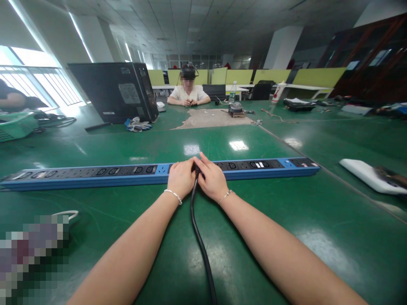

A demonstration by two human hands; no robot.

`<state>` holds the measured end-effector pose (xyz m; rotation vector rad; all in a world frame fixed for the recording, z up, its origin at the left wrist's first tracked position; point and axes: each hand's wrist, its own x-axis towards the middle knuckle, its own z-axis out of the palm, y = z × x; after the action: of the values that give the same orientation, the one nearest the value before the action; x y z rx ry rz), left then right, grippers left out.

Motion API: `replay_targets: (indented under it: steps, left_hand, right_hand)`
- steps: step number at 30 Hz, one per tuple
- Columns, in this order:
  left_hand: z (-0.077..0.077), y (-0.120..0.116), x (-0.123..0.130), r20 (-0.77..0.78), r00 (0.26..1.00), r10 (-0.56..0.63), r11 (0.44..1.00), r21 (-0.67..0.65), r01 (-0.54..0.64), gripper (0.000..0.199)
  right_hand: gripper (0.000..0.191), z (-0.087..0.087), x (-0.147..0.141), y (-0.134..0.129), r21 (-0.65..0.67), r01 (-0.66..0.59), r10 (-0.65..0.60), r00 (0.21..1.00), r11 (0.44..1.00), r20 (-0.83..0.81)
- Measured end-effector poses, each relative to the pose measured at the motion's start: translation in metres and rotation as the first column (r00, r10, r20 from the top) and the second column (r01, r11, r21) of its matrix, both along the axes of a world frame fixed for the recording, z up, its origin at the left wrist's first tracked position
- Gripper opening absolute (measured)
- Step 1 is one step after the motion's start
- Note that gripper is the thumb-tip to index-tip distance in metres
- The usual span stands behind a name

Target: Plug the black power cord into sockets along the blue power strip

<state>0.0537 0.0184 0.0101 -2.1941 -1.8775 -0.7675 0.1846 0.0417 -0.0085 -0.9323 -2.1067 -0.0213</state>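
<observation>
A long blue and black power strip [140, 171] with rows of sockets lies across the green table. Both of my hands meet at its middle, around the top end of a thick black cable [201, 241] that runs down towards me. My left hand [182, 178] has its fingers bent over the strip, left of the cable. From the right, my right hand [211, 177] closes in with its fingertips touching the left one's. The cable's end, between the fingers, is mostly hidden.
A black computer case [111, 91] stands at the back left, with gloves [137, 124] beside it. Across the table [152, 144] sits a person [188, 91]. A white object [369, 176] lies at the right, a green basket [15, 127] at the far left, a pixelated object [32, 250] nearer.
</observation>
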Motion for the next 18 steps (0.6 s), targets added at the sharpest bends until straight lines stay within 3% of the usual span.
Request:
replay_targets:
  steps: [4,10,18]
  left_hand:
    - [-0.001,0.006,-0.007,0.06,0.998,0.011,1.0,-0.01,-0.01,0.032]
    - [0.001,0.01,-0.018,0.041,0.997,-0.072,0.996,-0.047,0.074,0.024]
    - [0.0,0.008,-0.016,-0.1,0.995,-0.018,1.0,0.021,0.02,0.025]
  right_hand:
    - [0.044,0.0,-0.001,0.003,0.008,-0.035,0.035,0.999,0.999,0.039]
    - [0.037,0.002,-0.005,0.007,0.004,-0.071,0.071,0.997,0.997,-0.017]
    - [0.03,0.004,-0.009,0.013,-0.014,-0.055,0.055,0.998,0.998,-0.023]
